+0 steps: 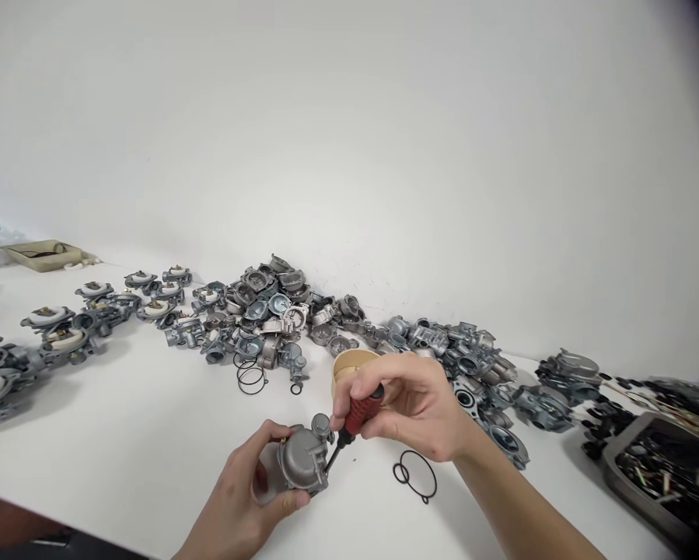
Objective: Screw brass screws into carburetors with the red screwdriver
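While the left hand (242, 491) grips a carburetor (303, 460), the right hand (416, 404) (knuckles up) clasps a slanted screwdriver (359, 412).

The left hand (241, 488) grips a grey metal casting (302, 460); the right hand (417, 397) holds a red-handled screwdriver (361, 412), its tip at the casting's edge. Black rings (401, 464) lie on the white table (361, 517) near the right wrist. Metal parts (267, 299) lie heaped along the wall (349, 140); a tray (624, 486) stands at far right.
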`<act>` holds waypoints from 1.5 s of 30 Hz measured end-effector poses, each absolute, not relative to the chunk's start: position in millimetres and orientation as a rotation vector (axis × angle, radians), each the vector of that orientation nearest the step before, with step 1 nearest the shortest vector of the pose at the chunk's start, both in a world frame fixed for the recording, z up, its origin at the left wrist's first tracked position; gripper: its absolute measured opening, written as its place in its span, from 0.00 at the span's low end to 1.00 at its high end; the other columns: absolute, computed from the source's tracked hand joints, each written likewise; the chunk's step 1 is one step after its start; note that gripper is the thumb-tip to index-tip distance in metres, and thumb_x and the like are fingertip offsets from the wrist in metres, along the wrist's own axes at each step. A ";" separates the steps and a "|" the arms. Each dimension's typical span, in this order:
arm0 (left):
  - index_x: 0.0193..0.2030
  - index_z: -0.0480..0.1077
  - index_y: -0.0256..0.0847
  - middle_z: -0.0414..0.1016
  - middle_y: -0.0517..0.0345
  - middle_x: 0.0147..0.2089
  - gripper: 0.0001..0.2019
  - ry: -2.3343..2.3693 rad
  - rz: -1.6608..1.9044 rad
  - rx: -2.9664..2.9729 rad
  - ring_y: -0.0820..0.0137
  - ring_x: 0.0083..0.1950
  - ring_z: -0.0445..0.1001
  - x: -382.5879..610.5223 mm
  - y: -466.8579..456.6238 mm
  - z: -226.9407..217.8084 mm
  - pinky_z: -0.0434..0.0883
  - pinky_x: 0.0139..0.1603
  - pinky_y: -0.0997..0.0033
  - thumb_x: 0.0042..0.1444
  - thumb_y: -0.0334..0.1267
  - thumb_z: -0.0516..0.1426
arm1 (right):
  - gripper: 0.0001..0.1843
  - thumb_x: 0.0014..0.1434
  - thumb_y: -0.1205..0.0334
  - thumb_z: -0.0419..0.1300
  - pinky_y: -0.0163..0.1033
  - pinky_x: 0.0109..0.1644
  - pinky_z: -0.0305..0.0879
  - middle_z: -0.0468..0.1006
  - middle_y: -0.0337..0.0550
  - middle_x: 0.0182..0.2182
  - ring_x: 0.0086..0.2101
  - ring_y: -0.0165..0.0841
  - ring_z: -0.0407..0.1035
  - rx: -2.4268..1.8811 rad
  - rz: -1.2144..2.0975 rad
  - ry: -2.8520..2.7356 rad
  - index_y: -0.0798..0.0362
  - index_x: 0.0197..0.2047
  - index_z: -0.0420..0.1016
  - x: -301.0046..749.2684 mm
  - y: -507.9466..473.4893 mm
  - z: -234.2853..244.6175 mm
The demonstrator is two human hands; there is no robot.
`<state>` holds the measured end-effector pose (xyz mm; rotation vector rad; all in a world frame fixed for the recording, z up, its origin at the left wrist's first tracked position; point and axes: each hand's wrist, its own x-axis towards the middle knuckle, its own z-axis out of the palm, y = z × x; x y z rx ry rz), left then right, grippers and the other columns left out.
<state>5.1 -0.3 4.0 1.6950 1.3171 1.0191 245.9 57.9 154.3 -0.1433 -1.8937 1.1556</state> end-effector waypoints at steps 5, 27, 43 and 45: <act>0.54 0.77 0.49 0.85 0.54 0.46 0.24 1.388 1.092 1.705 0.64 0.32 0.75 10.2 -3.7 5.1 0.76 0.37 0.65 0.54 0.55 0.70 | 0.17 0.60 0.75 0.72 0.38 0.35 0.82 0.87 0.44 0.34 0.34 0.37 0.84 -0.223 0.827 -1.951 0.51 0.50 0.84 236.6 51.0 159.3; 0.53 0.75 0.49 0.84 0.55 0.52 0.20 1.411 1.104 1.690 0.68 0.28 0.72 16.3 -1.8 1.7 0.75 0.35 0.66 0.55 0.46 0.70 | 0.13 0.67 0.68 0.67 0.40 0.38 0.81 0.86 0.44 0.40 0.33 0.34 0.81 -0.566 0.429 -2.151 0.49 0.54 0.77 246.7 41.0 167.7; 0.55 0.79 0.53 0.83 0.51 0.54 0.23 1.314 1.355 1.829 0.54 0.51 0.77 12.5 3.1 2.1 0.78 0.35 0.65 0.51 0.33 0.70 | 0.09 0.71 0.64 0.64 0.37 0.33 0.82 0.84 0.48 0.42 0.32 0.35 0.81 -0.704 0.699 -1.772 0.47 0.54 0.76 301.5 41.8 146.2; 0.57 0.76 0.52 0.82 0.50 0.54 0.26 1.360 1.364 1.855 0.53 0.51 0.77 12.6 2.0 0.3 0.79 0.39 0.61 0.51 0.33 0.71 | 0.07 0.72 0.61 0.63 0.40 0.33 0.82 0.83 0.49 0.39 0.31 0.36 0.80 -0.757 0.778 -1.721 0.49 0.50 0.82 310.7 40.6 120.8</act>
